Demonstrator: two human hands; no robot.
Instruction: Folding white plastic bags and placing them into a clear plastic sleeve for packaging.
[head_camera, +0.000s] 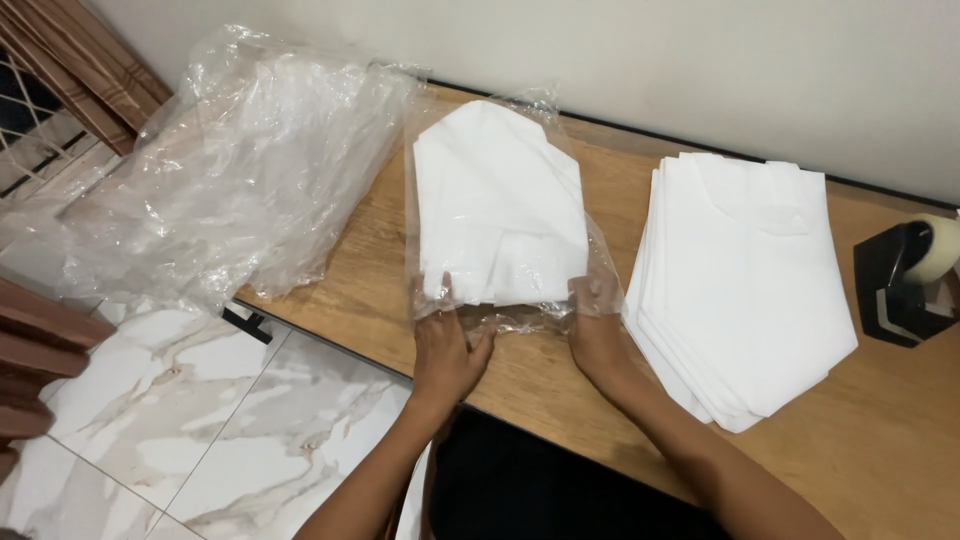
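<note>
Hands (445, 350) (598, 335) gripping bagged white stack's (500, 210) near edge

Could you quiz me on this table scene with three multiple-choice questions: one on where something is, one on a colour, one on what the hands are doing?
1. Where does the tape dispenser stand?
A. at the table's right edge
B. under the plastic heap
C. on the floor

2. What colour is the loose stack of folded bags?
A. blue
B. white
C. black

3. What are the two hands doing?
A. resting flat on bare wood
B. holding the tape
C. gripping the open end of a clear sleeve

Answers: 1 A, it sits right of the stack. 2 B, plainly white. 3 C, the left hand and right hand pinch the clear sleeve around folded white bags.
</note>
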